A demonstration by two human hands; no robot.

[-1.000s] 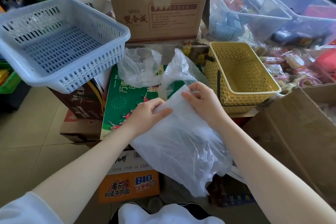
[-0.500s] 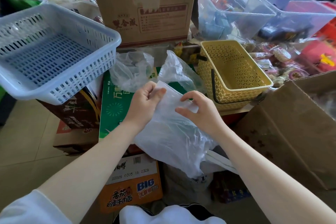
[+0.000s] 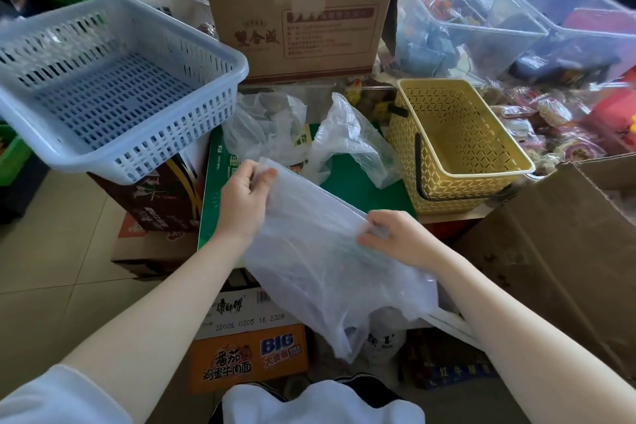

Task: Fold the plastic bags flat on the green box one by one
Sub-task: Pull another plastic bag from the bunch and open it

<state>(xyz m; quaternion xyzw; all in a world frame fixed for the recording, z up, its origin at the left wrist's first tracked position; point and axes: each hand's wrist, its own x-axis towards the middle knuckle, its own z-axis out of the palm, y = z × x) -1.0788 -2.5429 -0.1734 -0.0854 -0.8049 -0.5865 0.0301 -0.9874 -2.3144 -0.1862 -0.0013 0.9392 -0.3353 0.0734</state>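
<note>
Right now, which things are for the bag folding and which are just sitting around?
For the job: held plastic bag, left hand, right hand, crumpled bags, green box.

Just lying about: blue basket, yellow basket, cardboard box, clear bins.

Before you the box (image 3: pixel 358 189) carries two loose bags (image 3: pixel 265 127) at its far end. A basket (image 3: pixel 113 103) sits to its left, another basket (image 3: pixel 461 148) to its right, a carton (image 3: pixel 303 21) behind.

Bare green box (image 3: pixel 358 188) patch; crumpled bags (image 3: pixel 275 127) behind, yellow basket (image 3: pixel 457 148) right, blue basket (image 3: pixel 113 86) left.
</note>
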